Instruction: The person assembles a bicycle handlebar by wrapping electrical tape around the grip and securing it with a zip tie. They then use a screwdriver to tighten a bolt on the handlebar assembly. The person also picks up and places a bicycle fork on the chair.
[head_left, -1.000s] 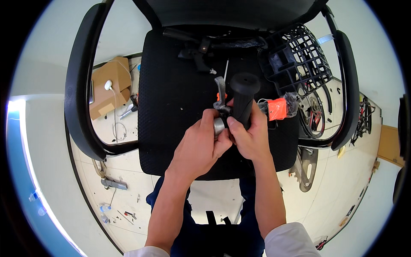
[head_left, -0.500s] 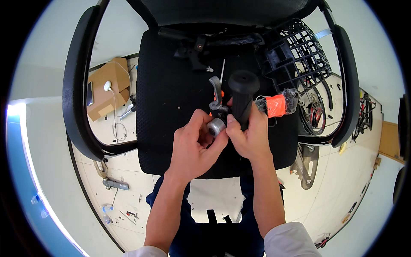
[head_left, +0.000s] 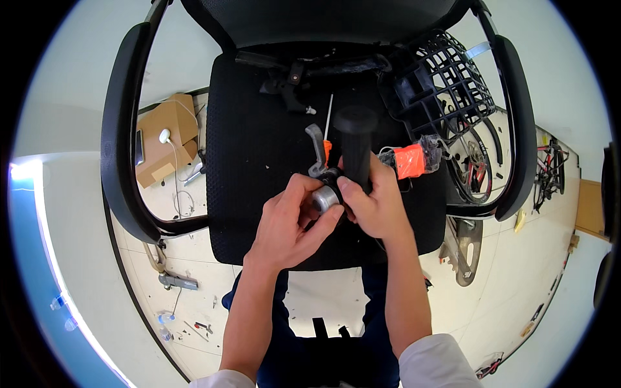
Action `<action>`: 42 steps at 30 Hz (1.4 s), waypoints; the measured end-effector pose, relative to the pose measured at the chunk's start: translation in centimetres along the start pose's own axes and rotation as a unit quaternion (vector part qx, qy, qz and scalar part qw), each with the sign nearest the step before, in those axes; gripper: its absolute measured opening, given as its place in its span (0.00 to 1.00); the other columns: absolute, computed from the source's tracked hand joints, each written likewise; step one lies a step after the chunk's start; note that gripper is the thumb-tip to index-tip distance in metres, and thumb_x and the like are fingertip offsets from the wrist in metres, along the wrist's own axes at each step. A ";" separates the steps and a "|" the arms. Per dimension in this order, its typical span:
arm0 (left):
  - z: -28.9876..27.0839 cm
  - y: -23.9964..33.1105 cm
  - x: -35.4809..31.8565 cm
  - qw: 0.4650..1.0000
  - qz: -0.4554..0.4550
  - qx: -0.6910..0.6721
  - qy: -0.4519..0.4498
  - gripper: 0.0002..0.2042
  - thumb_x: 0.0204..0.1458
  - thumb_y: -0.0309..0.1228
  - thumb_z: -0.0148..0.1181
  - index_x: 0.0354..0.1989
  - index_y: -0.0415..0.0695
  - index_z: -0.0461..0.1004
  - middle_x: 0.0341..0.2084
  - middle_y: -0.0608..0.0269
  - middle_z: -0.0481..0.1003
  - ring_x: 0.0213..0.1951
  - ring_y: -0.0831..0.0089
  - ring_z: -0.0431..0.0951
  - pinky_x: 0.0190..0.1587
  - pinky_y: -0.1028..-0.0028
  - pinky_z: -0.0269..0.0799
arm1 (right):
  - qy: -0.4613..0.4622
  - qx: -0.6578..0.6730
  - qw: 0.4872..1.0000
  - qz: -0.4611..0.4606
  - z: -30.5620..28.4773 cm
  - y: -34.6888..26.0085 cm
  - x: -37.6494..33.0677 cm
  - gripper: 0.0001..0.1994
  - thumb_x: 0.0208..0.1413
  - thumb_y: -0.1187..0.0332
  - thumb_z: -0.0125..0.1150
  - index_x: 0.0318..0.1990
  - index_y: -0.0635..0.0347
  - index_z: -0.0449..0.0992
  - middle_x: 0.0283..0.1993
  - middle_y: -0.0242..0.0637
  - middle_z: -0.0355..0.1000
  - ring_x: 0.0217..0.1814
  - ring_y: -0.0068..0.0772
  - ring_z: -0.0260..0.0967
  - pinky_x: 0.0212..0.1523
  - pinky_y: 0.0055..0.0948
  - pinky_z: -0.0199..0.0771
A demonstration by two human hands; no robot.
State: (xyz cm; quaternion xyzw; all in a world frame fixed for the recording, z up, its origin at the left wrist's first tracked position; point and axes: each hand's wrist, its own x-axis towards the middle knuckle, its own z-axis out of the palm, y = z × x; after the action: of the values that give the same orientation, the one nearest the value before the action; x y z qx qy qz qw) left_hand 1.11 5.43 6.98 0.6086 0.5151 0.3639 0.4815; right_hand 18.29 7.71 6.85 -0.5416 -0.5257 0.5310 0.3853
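We have the black handlebar grip [head_left: 356,150], with its grey brake lever [head_left: 316,150] and silver cylinder [head_left: 325,200], held up over the chair seat [head_left: 259,155]. Our right hand's [head_left: 377,205] fingers are wrapped round the grip's lower end; our left hand's [head_left: 284,220] are clamped on the silver cylinder. The grip looks rubbery and easy to hold, the metal stiff and more slippery, so we'd best take hold by the grip. Compared with half a second ago, lever and grip sit farther left, uncovering more of the orange screwdriver handle [head_left: 327,152] behind.
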 end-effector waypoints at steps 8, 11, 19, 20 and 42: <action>1.3 -0.4 0.3 0.989 -0.031 -0.145 0.004 0.11 0.54 0.27 0.64 0.39 0.38 0.68 0.22 0.65 0.73 0.23 0.85 0.70 0.26 0.82 0.64 | -0.041 0.142 0.979 0.139 -1.5 -1.3 0.2 0.11 0.58 0.67 0.54 0.44 0.63 0.71 0.25 0.34 0.69 0.17 0.24 0.67 0.20 0.24 0.65; 1.3 -0.2 0.6 0.972 -0.052 -0.225 0.046 0.12 0.54 0.28 0.64 0.40 0.39 0.68 0.26 0.64 0.72 0.26 0.83 0.70 0.29 0.81 0.65 | -0.004 0.220 0.961 0.169 -1.8 -0.3 0.7 0.13 0.59 0.62 0.50 0.44 0.63 0.68 0.25 0.40 0.70 0.16 0.32 0.69 0.15 0.27 0.69; 0.9 -0.9 2.5 0.964 -0.088 -0.242 0.064 0.11 0.60 0.35 0.58 0.40 0.37 0.73 0.28 0.64 0.75 0.30 0.80 0.72 0.32 0.77 0.68 | -0.060 0.277 0.925 0.252 1.0 -1.0 0.5 0.25 0.62 0.55 0.50 0.60 0.61 0.60 0.45 0.51 0.73 0.26 0.44 0.79 0.23 0.35 0.83; 0.6 -1.0 2.4 0.975 -0.095 -0.188 0.075 0.11 0.61 0.34 0.58 0.37 0.37 0.74 0.25 0.64 0.74 0.28 0.80 0.71 0.30 0.77 0.66 | -0.065 0.271 0.930 0.240 1.3 -0.7 0.6 0.24 0.63 0.53 0.51 0.58 0.61 0.61 0.45 0.49 0.73 0.28 0.40 0.78 0.24 0.33 0.82; -4.3 -2.7 1.9 0.949 -0.189 -0.209 0.143 0.15 0.63 0.36 0.55 0.28 0.37 0.74 0.18 0.67 0.73 0.18 0.84 0.71 0.17 0.81 0.61 | -0.232 0.339 0.901 0.144 5.2 1.7 0.1 0.44 0.51 0.58 0.71 0.70 0.63 0.51 0.44 0.51 0.75 0.35 0.42 0.80 0.32 0.33 0.82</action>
State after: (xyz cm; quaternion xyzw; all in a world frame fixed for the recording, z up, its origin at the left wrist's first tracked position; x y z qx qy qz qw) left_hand -3.26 8.20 5.41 0.3272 0.5963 0.4492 0.5792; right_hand 13.44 6.80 4.42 -0.3100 -0.3048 0.8371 0.3322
